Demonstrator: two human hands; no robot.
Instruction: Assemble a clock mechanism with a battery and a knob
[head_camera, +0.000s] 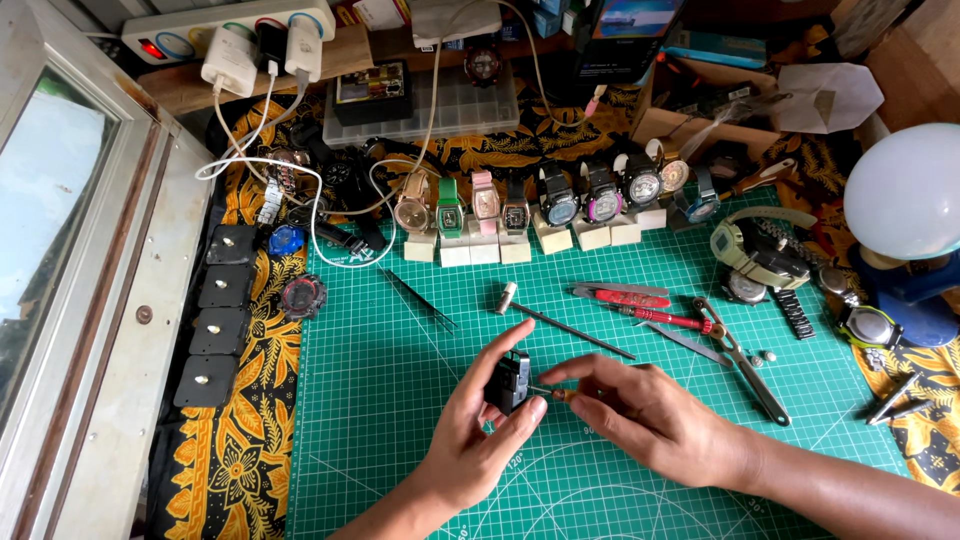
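Observation:
My left hand (478, 430) grips a small black square clock movement (508, 381) just above the green cutting mat (400, 420). My right hand (640, 410) pinches a small screwdriver (553, 394) with an orange-brown handle, its tip touching the right side of the black movement. Both hands meet at the mat's middle front.
A row of wristwatches on white blocks (520, 215) lines the mat's far edge. Black tweezers (422, 298), a thin rod (580, 332), a small silver cylinder (506, 297), red-handled tools (640, 300) and pliers (745, 360) lie on the mat. Several black clock movements (215, 315) sit left, a white lamp (905, 195) right.

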